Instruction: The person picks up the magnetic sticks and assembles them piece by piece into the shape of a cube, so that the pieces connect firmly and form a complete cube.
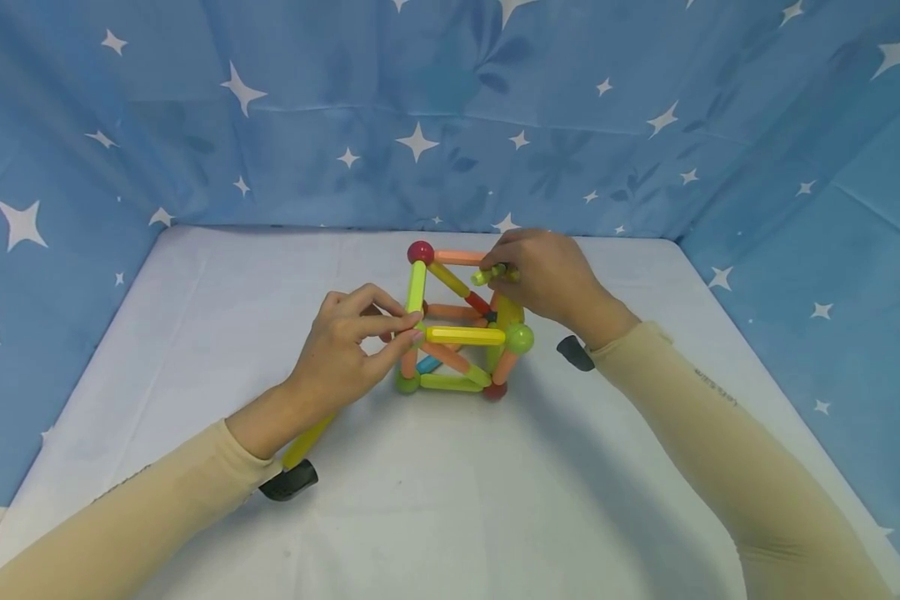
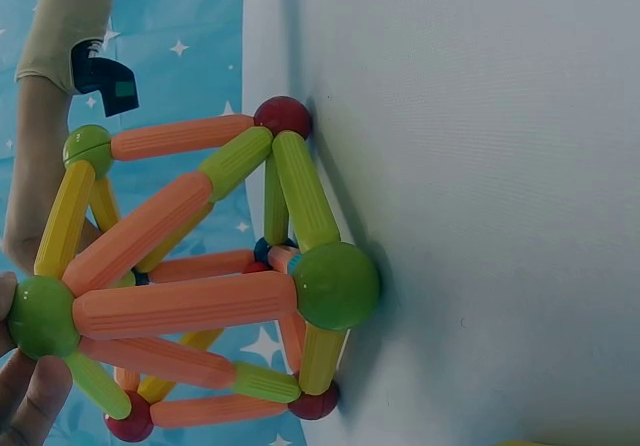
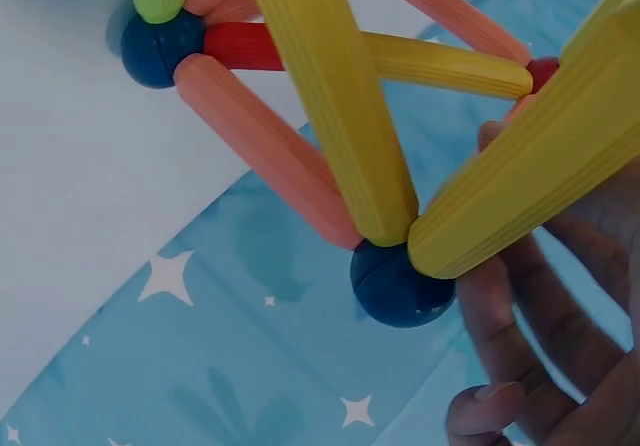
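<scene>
A frame of colored magnetic sticks (image 1: pixel 465 335) and balls stands on the white table. My left hand (image 1: pixel 352 337) pinches the green ball (image 2: pixel 42 316) at its upper front-left corner, thumb and fingertips on either side. At the upper back-right corner, my right hand (image 1: pixel 543 279) holds a light green stick (image 1: pixel 486 276) whose end pokes out from the fingertips. The right fingers (image 3: pixel 485 311) lie close beside a blue ball (image 3: pixel 402 286); whether they touch it I cannot tell. A red ball (image 1: pixel 421 252) tops the back-left corner, and another green ball (image 1: pixel 520 338) the front-right.
A loose yellow stick (image 1: pixel 307 442) lies partly under my left forearm. Black wrist cameras (image 1: pixel 288 481) hang below both wrists. Blue star-patterned curtains (image 1: pixel 420 108) border the white table (image 1: pixel 420 500) at the back and sides.
</scene>
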Tool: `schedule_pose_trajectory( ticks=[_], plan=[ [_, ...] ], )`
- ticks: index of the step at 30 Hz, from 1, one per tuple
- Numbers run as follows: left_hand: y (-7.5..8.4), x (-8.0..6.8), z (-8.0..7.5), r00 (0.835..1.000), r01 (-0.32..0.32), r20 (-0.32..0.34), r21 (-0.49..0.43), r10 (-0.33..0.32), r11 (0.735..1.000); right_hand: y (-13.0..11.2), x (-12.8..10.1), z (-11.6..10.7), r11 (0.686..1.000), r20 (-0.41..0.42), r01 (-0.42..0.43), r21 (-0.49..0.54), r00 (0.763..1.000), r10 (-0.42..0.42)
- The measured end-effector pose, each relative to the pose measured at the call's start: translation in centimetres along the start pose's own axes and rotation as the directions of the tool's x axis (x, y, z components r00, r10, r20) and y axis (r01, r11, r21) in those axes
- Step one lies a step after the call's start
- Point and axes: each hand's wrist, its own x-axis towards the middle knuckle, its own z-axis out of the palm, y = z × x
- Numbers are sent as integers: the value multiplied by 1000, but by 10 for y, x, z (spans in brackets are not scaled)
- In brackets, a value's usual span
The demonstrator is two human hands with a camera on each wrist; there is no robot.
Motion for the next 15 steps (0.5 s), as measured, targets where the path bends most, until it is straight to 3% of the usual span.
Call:
schedule_pose_trajectory(
  ticks=[15],
  plan=[
    [0, 0, -1, 1000, -8, -4, 1, 8, 1000, -7, 1, 6, 994, 7, -99, -43, 995, 100]
  ],
)
